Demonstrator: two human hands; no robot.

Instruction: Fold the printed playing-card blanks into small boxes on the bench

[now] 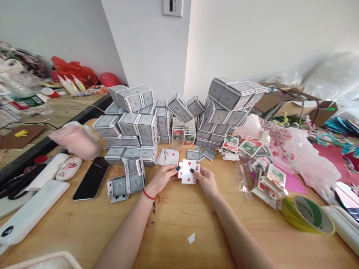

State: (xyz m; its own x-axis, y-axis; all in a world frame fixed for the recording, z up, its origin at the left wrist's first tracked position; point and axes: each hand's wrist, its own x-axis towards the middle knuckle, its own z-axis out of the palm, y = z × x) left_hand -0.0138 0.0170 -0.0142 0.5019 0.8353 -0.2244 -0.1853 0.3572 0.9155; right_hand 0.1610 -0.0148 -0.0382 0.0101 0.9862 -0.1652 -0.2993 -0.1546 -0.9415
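Note:
Several playing cards (189, 176) with red hearts face up are held between my two hands over the middle of the table. My left hand (165, 177) grips their left side, thumb on top. On the right side, my right hand (206, 180) pinches them the same way. Just beyond lies a fanned pile of face-up cards (169, 157). Near it are a few face-down cards (195, 154). To the left of my left hand, folded grey-backed cards (130, 177) form an angled piece. Blocks made of grey-backed cards (139, 129) are stacked behind.
More card blocks (228, 95) rise at the back right, beside boxed card packs (177, 134). Opened card boxes (273, 179), yellow tape (307, 215) and a plastic bag (283, 145) lie right. A phone (91, 179), pink pouch (77, 140) and white device (33, 211) are left. A paper scrap (191, 238) lies in front.

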